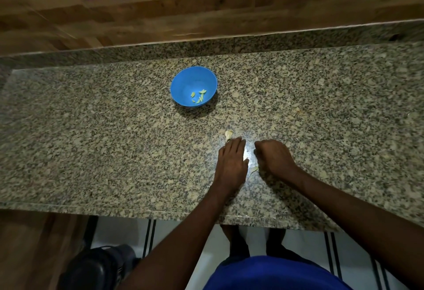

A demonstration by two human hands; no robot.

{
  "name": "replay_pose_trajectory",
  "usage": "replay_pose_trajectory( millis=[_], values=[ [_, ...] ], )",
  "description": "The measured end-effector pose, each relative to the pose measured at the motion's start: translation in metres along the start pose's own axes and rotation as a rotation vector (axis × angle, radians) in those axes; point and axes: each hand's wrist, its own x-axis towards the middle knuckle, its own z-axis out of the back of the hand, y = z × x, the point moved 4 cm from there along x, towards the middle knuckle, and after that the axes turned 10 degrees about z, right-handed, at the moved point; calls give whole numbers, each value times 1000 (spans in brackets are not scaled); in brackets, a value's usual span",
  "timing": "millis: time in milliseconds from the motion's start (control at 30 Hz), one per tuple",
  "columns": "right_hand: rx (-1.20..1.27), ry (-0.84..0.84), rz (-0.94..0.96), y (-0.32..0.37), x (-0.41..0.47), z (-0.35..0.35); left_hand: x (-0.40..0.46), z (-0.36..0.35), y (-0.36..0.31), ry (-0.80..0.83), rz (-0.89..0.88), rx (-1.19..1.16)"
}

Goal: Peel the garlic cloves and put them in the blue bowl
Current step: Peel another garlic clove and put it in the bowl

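The blue bowl (183, 78) stands on the granite counter with several peeled garlic cloves (199, 96) inside. Nearer to me, a piece of unpeeled garlic (228, 135) lies on the counter just beyond my left hand's fingertips. My left hand (231, 163) lies flat on the counter with straight fingers. My right hand (274, 157) sits beside it with its fingers curled down onto the counter; what it holds is hidden. A scrap of garlic skin (254, 170) lies between my two hands.
The speckled granite counter (114, 140) runs left to right, its front edge close to my body. A wooden wall (160, 19) rises behind it. A dark object (101, 266) sits on the floor at lower left.
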Motion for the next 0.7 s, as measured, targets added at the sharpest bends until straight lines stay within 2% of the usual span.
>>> replay_pose_trajectory(
  millis=[300, 367, 433, 500, 567, 700],
  values=[
    [418, -19, -309, -34, 8, -3, 3, 3, -3, 32, 27, -54],
    [488, -42, -367, -34, 0, 1, 7, 7, -4, -22, 41, -182],
    [636, -84, -403, -29, -10, 5, 10, 16, -6, -49, 133, -433],
    [880, -127, -477, -22, -18, 9, 12, 23, -14, 84, 267, -695],
    [1022, -161, -542, -17, -25, 15, 16, 24, -20, 210, 348, -846],
    [925, -209, -492, -13, -29, 33, 20, 28, -25, 336, 493, -1071]
  ],
)
